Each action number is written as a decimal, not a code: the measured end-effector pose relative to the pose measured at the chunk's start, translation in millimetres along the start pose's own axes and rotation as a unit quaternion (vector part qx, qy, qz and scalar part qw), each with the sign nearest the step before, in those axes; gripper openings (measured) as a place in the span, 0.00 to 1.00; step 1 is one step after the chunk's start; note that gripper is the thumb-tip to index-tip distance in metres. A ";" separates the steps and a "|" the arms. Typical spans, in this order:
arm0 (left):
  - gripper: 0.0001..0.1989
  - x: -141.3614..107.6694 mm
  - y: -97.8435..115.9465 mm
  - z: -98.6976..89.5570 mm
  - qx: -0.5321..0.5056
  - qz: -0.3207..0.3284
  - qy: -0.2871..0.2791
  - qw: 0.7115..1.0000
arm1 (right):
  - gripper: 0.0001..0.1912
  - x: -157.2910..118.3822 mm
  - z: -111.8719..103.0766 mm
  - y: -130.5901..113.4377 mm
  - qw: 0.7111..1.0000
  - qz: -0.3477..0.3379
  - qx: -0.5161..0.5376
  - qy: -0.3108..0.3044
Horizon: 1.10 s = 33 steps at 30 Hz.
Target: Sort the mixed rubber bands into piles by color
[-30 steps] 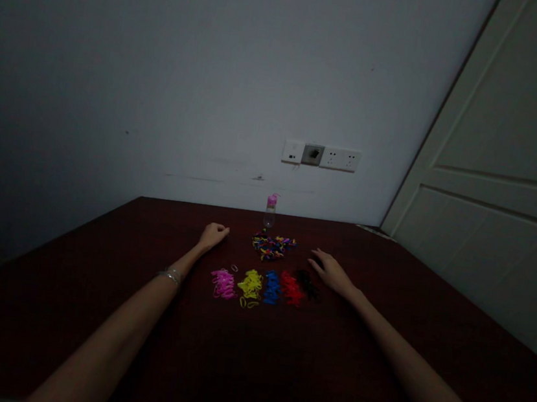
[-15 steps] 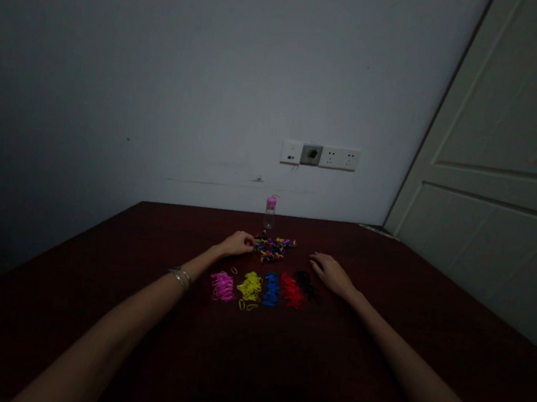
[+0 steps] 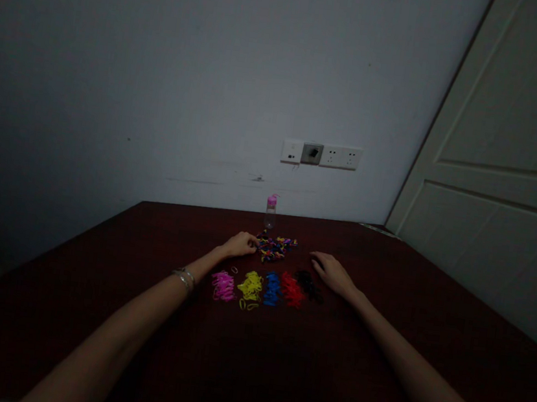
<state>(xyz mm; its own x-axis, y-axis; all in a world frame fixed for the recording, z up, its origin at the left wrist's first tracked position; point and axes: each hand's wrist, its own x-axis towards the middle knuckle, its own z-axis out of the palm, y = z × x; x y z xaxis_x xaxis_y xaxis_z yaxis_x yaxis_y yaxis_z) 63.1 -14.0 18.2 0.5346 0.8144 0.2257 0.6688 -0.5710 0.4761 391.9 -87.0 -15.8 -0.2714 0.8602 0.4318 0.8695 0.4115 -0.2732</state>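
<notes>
My left hand is at the left edge of the mixed bands, its fingers curled in; I cannot tell whether they are closed on a band. My right hand rests palm down on the table, holding nothing I can see, fingertips a little apart, just beside the black bands. The mixed bands lie in a heap between my hands. Nearer me, in a row from left to right, lie the pink bands, yellow bands, blue bands, red bands and the black ones. A bottle with a pink top stands upright just behind the heap. Bracelets circle my left wrist.
</notes>
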 end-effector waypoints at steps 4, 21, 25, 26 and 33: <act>0.14 -1.1 0.8 0.3 0.013 -0.007 0.008 1.000 | 0.19 0.3 0.3 0.7 1.000 -0.004 -0.001 0.000; 0.12 -9.0 13.4 -6.4 0.055 -0.030 0.038 0.997 | 0.20 1.6 0.4 0.8 1.000 0.001 -0.018 -0.010; 0.12 -8.7 9.3 -7.1 0.044 -0.038 0.042 0.997 | 0.20 2.1 1.5 1.3 1.000 -0.001 -0.010 -0.004; 0.12 -8.5 7.8 -6.9 0.040 -0.038 0.045 0.997 | 0.19 2.1 1.7 1.4 1.000 0.000 -0.009 -0.002; 0.10 -4.1 -0.2 -3.1 -0.022 -0.055 0.076 0.995 | 0.20 1.7 0.0 -0.4 1.000 -0.004 -0.010 -0.004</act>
<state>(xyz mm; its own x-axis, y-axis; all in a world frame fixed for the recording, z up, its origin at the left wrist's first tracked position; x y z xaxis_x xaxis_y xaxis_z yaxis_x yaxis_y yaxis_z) 59.1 -16.9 19.8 0.3731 0.8801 0.2936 0.6936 -0.4748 0.5418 391.1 -85.7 -15.0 -0.2814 0.8594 0.4269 0.8752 0.4123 -0.2530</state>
